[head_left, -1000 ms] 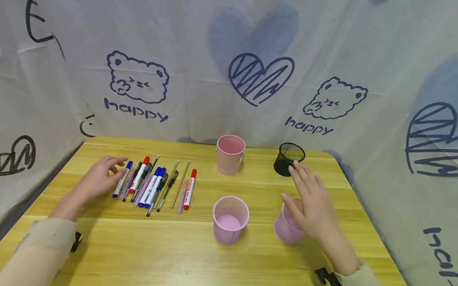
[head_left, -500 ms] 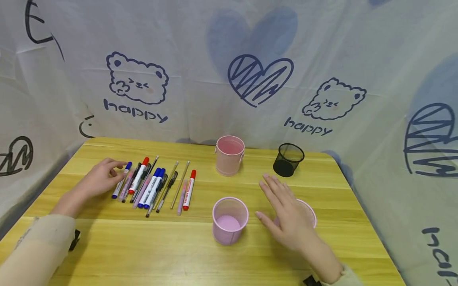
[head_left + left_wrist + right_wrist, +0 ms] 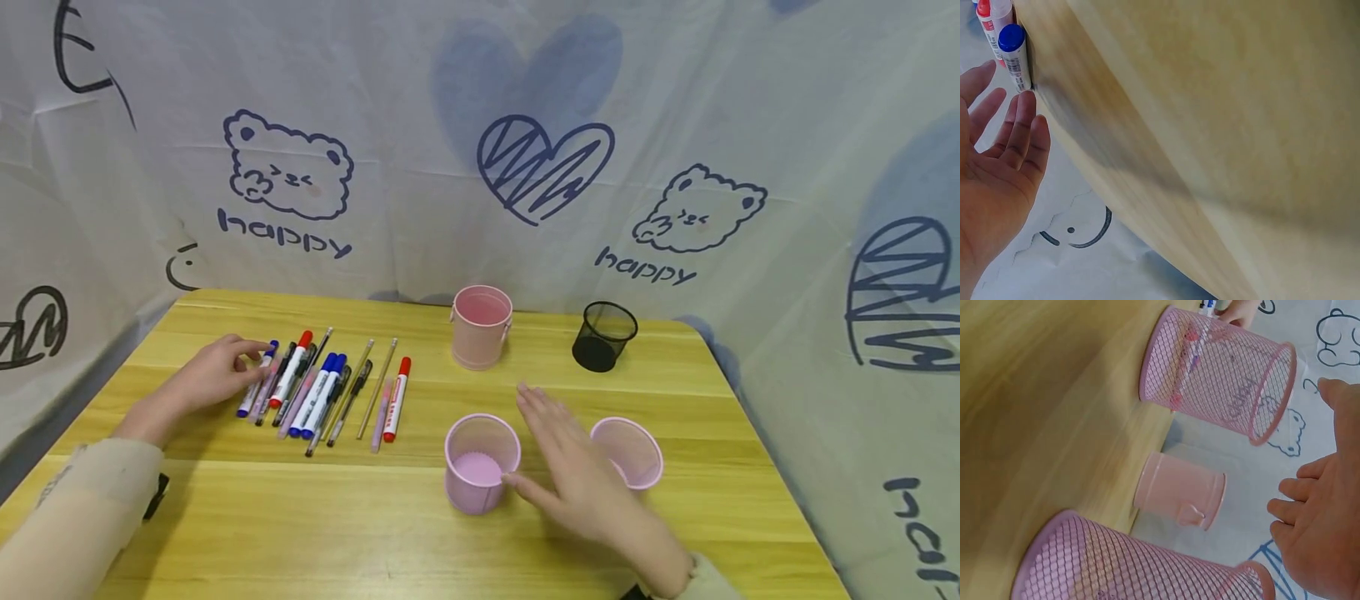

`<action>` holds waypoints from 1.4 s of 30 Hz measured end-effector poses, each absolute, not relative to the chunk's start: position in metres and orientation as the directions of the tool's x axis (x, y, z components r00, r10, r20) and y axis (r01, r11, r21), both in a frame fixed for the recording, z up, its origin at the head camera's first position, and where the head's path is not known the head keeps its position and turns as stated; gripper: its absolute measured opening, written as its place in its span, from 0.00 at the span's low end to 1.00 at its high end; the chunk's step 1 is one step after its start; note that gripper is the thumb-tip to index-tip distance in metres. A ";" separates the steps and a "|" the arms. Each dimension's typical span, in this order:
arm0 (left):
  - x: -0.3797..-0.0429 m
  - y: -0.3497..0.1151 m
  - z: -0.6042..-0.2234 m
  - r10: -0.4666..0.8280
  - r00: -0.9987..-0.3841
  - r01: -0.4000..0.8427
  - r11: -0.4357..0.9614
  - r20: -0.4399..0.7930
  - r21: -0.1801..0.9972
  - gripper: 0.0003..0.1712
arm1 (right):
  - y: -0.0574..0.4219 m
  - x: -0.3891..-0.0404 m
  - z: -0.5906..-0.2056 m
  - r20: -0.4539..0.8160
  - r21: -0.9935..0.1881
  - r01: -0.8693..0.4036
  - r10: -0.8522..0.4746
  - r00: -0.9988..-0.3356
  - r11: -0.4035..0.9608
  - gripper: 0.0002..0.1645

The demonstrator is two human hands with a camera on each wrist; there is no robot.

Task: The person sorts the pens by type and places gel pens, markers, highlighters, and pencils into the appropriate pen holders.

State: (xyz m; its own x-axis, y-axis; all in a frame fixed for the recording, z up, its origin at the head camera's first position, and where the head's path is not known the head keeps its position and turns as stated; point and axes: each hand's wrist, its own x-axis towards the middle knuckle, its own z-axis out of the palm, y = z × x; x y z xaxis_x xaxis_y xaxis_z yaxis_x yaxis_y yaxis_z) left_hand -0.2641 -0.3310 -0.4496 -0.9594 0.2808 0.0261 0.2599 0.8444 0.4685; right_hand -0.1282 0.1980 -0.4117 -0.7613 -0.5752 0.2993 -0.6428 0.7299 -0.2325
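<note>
My left hand (image 3: 217, 373) is at the left end of a row of pens, with fingertips right at a blue-capped whiteboard marker (image 3: 252, 393). In the left wrist view its fingers are loosely bent and the marker (image 3: 1016, 62) stands just beyond the fingertips. My right hand (image 3: 577, 483) hovers with fingers stretched out, holding nothing. It lies between two pink mesh pen cups: the middle cup (image 3: 474, 497), its thumb tip overlapping the rim in the head view, and the right cup (image 3: 641, 454), partly hidden behind the hand. The right wrist view shows both cups beside the open palm.
Other markers, gel pens and pencils lie side by side, ending with a red-capped marker (image 3: 397, 400). Toward the back edge stand a pink metal bucket (image 3: 480, 343) and a black mesh pen cup (image 3: 600, 346). A printed cloth (image 3: 420, 208) hangs behind the wooden table (image 3: 300, 525).
My right hand has moved left, from in front of the right pink cup and near the black cup to beside the middle pink cup. The left hand has barely shifted at the marker.
</note>
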 end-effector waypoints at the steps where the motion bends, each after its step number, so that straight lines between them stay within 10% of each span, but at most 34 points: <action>1: -0.265 -0.331 -0.450 0.284 -0.959 0.261 0.843 0.023 0.470 0.28 | 0.197 -0.128 -0.413 0.286 -0.233 -0.641 -0.578 -0.764 0.732 0.56; 42: -0.271 -0.329 -0.451 0.247 -0.967 0.175 0.823 -0.062 0.540 0.28 | 0.186 -0.129 -0.433 0.194 -0.242 -0.648 -0.619 -0.762 0.722 0.51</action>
